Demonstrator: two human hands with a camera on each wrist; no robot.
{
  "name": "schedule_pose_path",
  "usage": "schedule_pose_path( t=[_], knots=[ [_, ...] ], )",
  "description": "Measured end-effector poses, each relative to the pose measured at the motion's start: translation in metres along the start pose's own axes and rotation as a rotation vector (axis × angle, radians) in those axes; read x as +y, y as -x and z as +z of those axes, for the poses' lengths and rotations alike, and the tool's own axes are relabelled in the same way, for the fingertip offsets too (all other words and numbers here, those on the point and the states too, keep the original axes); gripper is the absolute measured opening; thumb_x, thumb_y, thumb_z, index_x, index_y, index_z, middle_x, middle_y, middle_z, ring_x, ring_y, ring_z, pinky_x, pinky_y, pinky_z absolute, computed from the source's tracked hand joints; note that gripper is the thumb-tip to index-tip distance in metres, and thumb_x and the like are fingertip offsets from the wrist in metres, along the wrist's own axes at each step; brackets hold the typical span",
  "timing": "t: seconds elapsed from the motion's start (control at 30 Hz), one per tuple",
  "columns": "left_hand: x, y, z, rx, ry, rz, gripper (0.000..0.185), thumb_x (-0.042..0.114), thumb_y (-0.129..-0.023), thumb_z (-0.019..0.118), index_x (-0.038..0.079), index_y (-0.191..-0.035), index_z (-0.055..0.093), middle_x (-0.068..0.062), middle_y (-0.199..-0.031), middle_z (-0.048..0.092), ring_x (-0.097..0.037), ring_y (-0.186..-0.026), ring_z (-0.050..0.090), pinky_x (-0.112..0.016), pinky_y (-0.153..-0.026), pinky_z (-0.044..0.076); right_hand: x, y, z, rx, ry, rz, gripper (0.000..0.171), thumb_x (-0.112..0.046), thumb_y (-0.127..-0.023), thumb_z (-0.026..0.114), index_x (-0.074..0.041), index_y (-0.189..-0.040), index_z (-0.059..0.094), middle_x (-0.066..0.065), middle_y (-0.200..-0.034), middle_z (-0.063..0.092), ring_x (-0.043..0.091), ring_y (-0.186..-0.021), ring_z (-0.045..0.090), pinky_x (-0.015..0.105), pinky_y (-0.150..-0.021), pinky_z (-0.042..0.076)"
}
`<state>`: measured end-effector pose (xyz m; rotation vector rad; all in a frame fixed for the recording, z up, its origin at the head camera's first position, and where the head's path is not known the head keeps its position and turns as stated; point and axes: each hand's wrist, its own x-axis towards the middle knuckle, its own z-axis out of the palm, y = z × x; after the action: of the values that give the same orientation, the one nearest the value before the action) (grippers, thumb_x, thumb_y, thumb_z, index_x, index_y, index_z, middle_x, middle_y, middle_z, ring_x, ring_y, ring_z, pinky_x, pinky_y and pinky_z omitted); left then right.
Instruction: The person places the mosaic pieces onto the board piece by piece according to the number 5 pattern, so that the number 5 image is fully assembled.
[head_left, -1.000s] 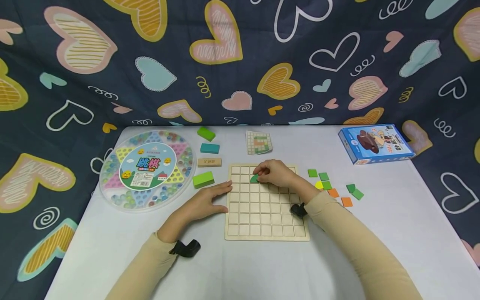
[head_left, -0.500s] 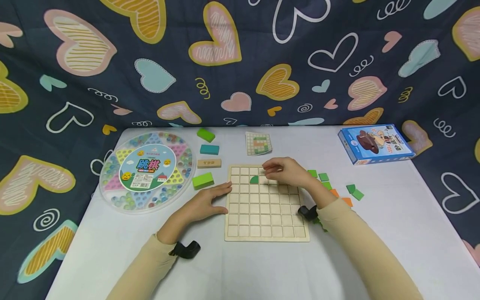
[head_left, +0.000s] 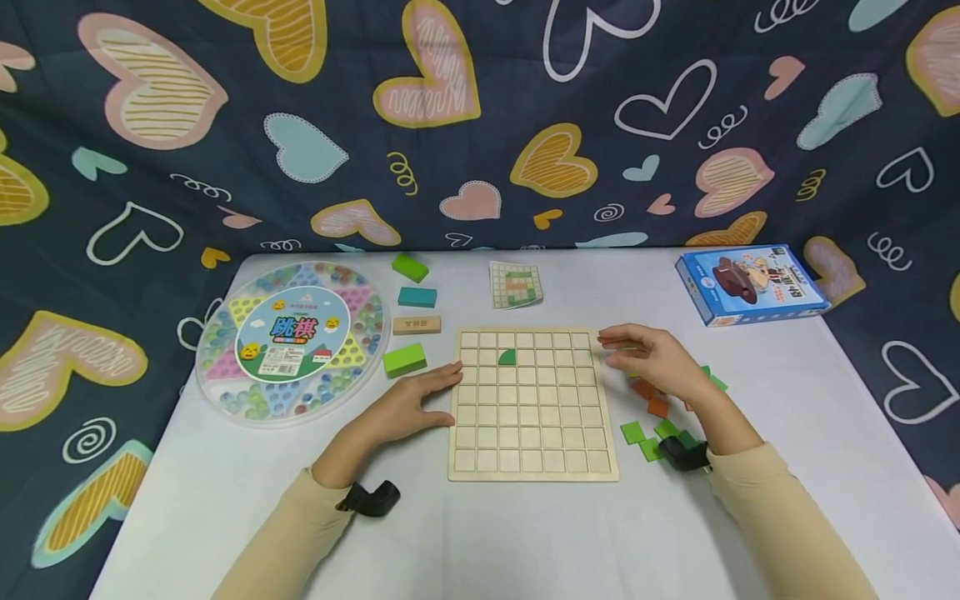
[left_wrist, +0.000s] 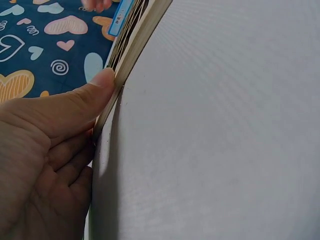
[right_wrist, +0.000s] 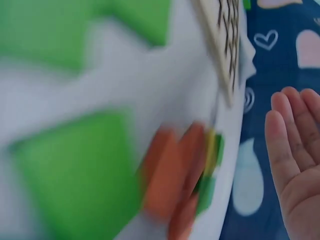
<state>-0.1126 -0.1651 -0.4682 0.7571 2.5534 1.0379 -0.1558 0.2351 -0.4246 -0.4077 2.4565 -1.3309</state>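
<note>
**One tile sits in the grid, the right hand is above the loose tiles**

The step in hand looks like the fetching of another tile. The right hand (head_left: 660, 360) hovers just past the right edge of the wooden grid board (head_left: 531, 404), with fingers straight and a little apart, holding nothing; the right wrist view shows the bare palm. Under and beside it lie the loose tiles (head_left: 651, 398), thin flat squares in orange and green. The left hand (head_left: 408, 403) lies flat on the white table (head_left: 525, 533), fingers relaxed, the thumb pressing against the left edge of the board.

The green tile (head_left: 507, 357), a quarter-round shape, rests in a cell in the far part of the board, between the two hands.

I judge that the next move calls for a fine pinch, because the tiles are thin, smooth and lie flat.
</note>
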Motion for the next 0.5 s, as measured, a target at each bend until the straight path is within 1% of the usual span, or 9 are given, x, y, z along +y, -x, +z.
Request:
schedule_pose_path(
  t=[0.07, 0.13, 0.2, 0.33, 0.5],
  knots=[
    [0.000, 0.000, 0.000, 0.001, 0.002, 0.003, 0.071, 0.028, -0.080, 0.075, 0.006, -0.140, 0.045, -0.002, -0.153, 0.034, -0.022, -0.140, 0.032, -0.041, -0.112, 0.032, 0.006, 0.012, -0.005, 0.004, 0.018, 0.019, 0.043, -0.023, -0.091, 0.064, -0.006, -0.130, 0.055, 0.015, -0.128, 0.060, 0.030, -0.117, 0.058, 0.026, -0.092, 0.051],
    [0.000, 0.000, 0.000, -0.001, 0.004, 0.000, 0.071, 0.028, -0.080, 0.075, 0.006, -0.140, 0.045, -0.002, -0.153, 0.033, -0.022, -0.140, 0.032, -0.041, -0.112, 0.032, 0.012, 0.023, -0.009, 0.002, 0.031, 0.030, 0.043, -0.022, -0.091, 0.064, -0.004, -0.129, 0.055, 0.016, -0.127, 0.060, 0.031, -0.115, 0.059, 0.016, -0.088, 0.050],
    [0.000, 0.000, 0.000, -0.003, 0.004, -0.004, 0.071, 0.028, -0.080, 0.075, 0.006, -0.141, 0.045, -0.001, -0.153, 0.033, -0.022, -0.141, 0.032, -0.041, -0.113, 0.032, 0.017, 0.033, -0.013, -0.007, 0.044, 0.048, 0.043, -0.022, -0.091, 0.064, -0.003, -0.129, 0.055, 0.017, -0.125, 0.061, 0.031, -0.113, 0.059, 0.010, -0.085, 0.048],
    [0.000, 0.000, 0.000, -0.004, -0.001, -0.005, 0.071, 0.029, -0.081, 0.075, 0.007, -0.141, 0.045, -0.001, -0.153, 0.033, -0.022, -0.141, 0.032, -0.041, -0.112, 0.032, 0.027, 0.044, -0.018, -0.022, 0.086, 0.074, 0.042, -0.020, -0.091, 0.065, -0.002, -0.127, 0.056, 0.016, -0.122, 0.062, 0.029, -0.109, 0.060, 0.009, -0.083, 0.047],
    [0.000, 0.000, -0.001, -0.005, 0.014, -0.005, 0.070, 0.028, -0.081, 0.075, 0.007, -0.141, 0.045, -0.001, -0.153, 0.033, -0.022, -0.141, 0.031, -0.041, -0.113, 0.031, 0.036, 0.048, -0.019, -0.025, 0.151, 0.095, 0.038, -0.017, -0.091, 0.064, -0.002, -0.126, 0.058, 0.015, -0.117, 0.064, 0.026, -0.103, 0.061, 0.011, -0.081, 0.049]
  ],
)
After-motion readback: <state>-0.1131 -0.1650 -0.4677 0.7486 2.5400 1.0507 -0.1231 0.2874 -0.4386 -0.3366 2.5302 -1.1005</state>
